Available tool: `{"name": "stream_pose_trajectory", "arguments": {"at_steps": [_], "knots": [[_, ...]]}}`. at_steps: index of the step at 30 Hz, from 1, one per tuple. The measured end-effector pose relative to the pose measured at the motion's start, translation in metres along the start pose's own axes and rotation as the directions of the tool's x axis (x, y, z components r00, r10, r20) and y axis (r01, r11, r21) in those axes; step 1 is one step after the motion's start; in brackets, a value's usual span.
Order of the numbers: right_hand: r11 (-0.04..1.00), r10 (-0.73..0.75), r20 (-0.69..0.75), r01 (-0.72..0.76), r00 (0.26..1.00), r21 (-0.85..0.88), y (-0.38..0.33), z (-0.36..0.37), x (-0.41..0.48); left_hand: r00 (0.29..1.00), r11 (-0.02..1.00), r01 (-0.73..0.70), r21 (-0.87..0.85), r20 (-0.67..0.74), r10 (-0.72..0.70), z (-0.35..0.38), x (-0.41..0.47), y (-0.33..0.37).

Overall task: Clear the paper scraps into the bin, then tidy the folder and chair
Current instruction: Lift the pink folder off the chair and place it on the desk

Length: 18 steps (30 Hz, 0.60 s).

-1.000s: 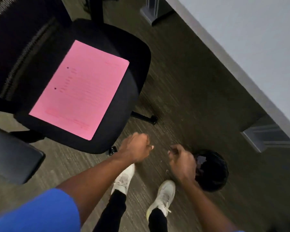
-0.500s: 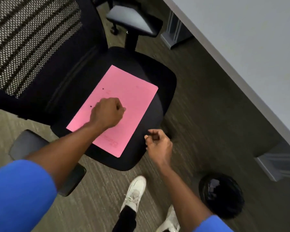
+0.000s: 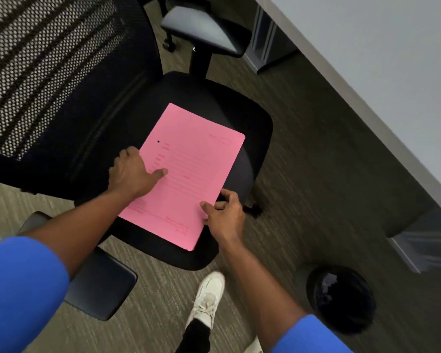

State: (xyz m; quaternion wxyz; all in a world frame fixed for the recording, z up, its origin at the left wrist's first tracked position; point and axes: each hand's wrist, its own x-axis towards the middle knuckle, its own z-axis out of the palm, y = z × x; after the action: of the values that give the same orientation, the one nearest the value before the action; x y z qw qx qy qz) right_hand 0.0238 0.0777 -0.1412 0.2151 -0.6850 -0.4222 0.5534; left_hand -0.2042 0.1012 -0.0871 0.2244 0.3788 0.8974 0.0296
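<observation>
A pink folder [image 3: 191, 174] lies flat on the black seat of an office chair [image 3: 214, 98]. My left hand [image 3: 130, 171] grips the folder's left edge, thumb on top and fingers curled over the side. At the lower right edge, my right hand [image 3: 224, 215] pinches the folder, thumb on the cover and fingers wrapped around the edge. A round black bin [image 3: 341, 299] stands on the carpet at the lower right, its inside too dark to read. No paper scraps show on the floor.
The chair's mesh backrest [image 3: 49, 72] fills the upper left, with armrests at the far side [image 3: 204, 29] and near side [image 3: 99, 284]. A grey desk [image 3: 367, 47] runs diagonally along the right. My white shoe [image 3: 209, 296] stands just below the seat.
Both hands left the area near the bin and rose to the chair. The left fist that hovered over the folder now holds its left edge, and the right hand has reached its right edge.
</observation>
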Motion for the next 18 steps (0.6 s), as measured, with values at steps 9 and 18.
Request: {"name": "stream_pose_trajectory", "arguments": {"at_steps": [9,18], "knots": [[0.994,-0.033,-0.031,0.03,0.999,-0.104,-0.002,-0.077,-0.018,0.998,0.975,-0.01,-0.221,-0.055,-0.003,0.003,-0.053,0.027],[0.979,-0.119,0.003,0.117,0.993,-0.167,-0.015,-0.183,-0.059,0.999,0.951,-0.013,-0.308,-0.037,0.002,-0.011,-0.141,0.068]]}}
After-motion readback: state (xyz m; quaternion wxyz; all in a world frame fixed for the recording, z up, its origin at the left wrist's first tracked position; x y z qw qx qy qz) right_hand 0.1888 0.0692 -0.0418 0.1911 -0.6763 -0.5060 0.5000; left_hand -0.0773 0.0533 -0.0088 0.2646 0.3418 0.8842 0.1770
